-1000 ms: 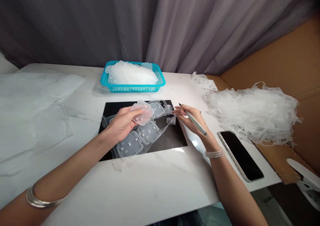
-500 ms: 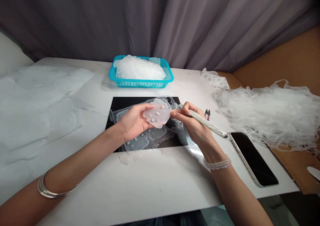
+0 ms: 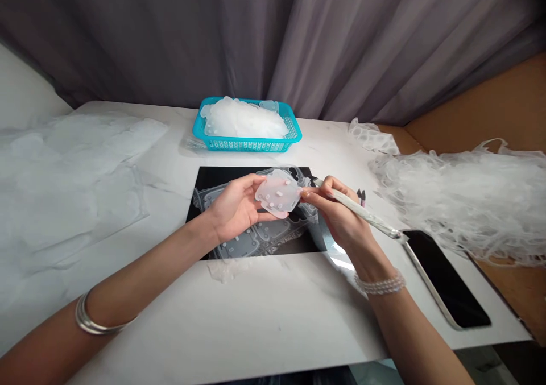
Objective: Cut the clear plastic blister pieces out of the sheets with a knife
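A thin, frosted plastic piece (image 3: 279,193) with a wavy outline and several small white raised bits lies between my two hands. My left hand (image 3: 236,206) supports it, thumb at its upper left edge and fingers beneath. My right hand (image 3: 339,208) pinches the piece's right edge with thumb and finger. That same hand grips a slim tool with a pale marbled handle (image 3: 369,219), its dark tip pointing up and left. Below is a clear plastic sheet (image 3: 239,245) with similar outlined shapes, on a black mat (image 3: 213,174).
Behind the mat stands a turquoise basket (image 3: 247,145) heaped with frosted pieces. Stacked translucent sheets (image 3: 63,180) cover the left side. At right are a pile of stringy plastic scraps (image 3: 464,197) and a phone (image 3: 447,280). A grey curtain (image 3: 170,38) hangs behind.
The whole view has shifted slightly, so everything appears farther right. My left fingers have loosened a little around the frosted piece, while my right fingers stay at its edge.
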Demonstrator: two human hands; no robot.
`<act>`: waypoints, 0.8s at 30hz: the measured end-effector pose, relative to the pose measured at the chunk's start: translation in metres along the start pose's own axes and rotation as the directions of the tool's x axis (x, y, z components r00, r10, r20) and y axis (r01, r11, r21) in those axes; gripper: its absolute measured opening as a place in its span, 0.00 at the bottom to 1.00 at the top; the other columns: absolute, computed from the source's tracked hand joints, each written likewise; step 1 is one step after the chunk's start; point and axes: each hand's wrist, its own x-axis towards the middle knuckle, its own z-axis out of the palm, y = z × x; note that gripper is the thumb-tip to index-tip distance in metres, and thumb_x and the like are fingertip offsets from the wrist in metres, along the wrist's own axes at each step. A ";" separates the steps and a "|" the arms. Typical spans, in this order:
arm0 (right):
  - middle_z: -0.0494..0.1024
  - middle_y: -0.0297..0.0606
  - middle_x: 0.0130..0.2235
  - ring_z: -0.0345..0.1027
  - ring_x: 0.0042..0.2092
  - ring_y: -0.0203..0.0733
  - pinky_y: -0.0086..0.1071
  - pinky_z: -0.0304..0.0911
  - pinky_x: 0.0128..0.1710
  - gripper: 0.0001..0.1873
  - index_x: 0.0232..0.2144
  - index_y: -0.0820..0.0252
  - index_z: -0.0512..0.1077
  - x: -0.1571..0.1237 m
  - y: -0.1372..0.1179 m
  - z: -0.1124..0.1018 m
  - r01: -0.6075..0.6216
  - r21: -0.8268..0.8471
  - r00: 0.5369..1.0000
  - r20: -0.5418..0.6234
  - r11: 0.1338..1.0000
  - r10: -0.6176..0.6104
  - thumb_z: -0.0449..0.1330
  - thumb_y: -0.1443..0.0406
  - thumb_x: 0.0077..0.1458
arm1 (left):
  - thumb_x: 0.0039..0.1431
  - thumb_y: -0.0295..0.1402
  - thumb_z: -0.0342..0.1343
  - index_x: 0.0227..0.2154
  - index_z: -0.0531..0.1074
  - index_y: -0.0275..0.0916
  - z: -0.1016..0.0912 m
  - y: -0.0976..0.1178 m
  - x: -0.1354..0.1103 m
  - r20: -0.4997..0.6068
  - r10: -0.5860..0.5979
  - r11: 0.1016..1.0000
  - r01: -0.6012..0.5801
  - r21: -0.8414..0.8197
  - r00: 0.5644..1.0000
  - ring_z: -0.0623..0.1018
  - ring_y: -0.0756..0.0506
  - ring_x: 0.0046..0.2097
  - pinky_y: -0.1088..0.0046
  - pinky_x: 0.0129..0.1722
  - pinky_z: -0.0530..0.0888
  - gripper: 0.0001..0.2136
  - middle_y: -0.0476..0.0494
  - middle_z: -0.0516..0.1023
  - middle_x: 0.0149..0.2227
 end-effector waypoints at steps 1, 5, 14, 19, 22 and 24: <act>0.79 0.34 0.31 0.72 0.36 0.38 0.33 0.62 0.38 0.22 0.23 0.55 0.56 0.000 0.000 -0.001 -0.002 0.012 1.000 -0.003 1.000 0.002 0.69 0.69 0.51 | 0.63 0.32 0.52 0.41 0.77 0.32 0.000 0.000 0.000 -0.006 0.002 1.000 -0.002 -0.004 1.000 0.72 0.31 0.59 0.43 0.53 0.75 0.11 0.32 0.75 0.57; 0.80 0.34 0.31 0.73 0.36 0.38 0.33 0.61 0.39 0.21 0.24 0.55 0.57 0.001 0.002 -0.004 0.000 0.045 1.000 -0.004 0.999 0.000 0.69 0.70 0.52 | 0.65 0.34 0.50 0.43 0.76 0.30 0.001 0.000 0.000 -0.043 -0.017 0.999 0.016 -0.032 0.999 0.74 0.32 0.56 0.43 0.51 0.76 0.13 0.30 0.73 0.58; 0.82 0.37 0.33 0.74 0.37 0.38 0.33 0.63 0.40 0.22 0.24 0.55 0.57 0.002 0.004 -0.006 0.008 0.027 1.000 -0.030 1.000 -0.007 0.69 0.69 0.51 | 0.63 0.34 0.50 0.48 0.73 0.31 0.001 0.000 0.000 -0.058 -0.019 1.000 0.018 -0.011 0.998 0.74 0.31 0.57 0.45 0.53 0.74 0.15 0.30 0.70 0.60; 0.82 0.37 0.33 0.77 0.40 0.43 0.34 0.67 0.40 0.23 0.23 0.55 0.55 -0.003 0.004 0.002 0.235 -0.283 0.941 -0.174 0.930 -0.290 0.67 0.67 0.54 | 0.61 0.40 0.54 0.62 0.60 0.36 -0.003 -0.003 0.000 -0.103 -0.058 0.998 0.056 -0.017 0.993 0.68 0.33 0.64 0.51 0.57 0.71 0.28 0.28 0.67 0.62; 0.82 0.38 0.37 0.77 0.42 0.43 0.36 0.69 0.41 0.21 0.23 0.54 0.54 -0.011 0.007 0.012 0.411 -0.503 0.888 0.035 0.760 -0.458 0.63 0.67 0.59 | 0.63 0.44 0.52 0.61 0.62 0.35 -0.003 -0.005 0.000 -0.055 -0.091 0.995 0.088 -0.056 0.994 0.73 0.33 0.59 0.53 0.54 0.73 0.27 0.28 0.70 0.59; 0.81 0.40 0.39 0.78 0.43 0.44 0.37 0.70 0.41 0.20 0.23 0.54 0.54 -0.016 0.007 0.019 0.495 -0.505 0.867 0.227 0.707 -0.444 0.60 0.68 0.61 | 0.65 0.45 0.49 0.57 0.67 0.33 -0.002 -0.005 0.000 0.017 -0.103 0.992 0.104 -0.073 0.995 0.77 0.34 0.54 0.55 0.52 0.75 0.25 0.29 0.73 0.55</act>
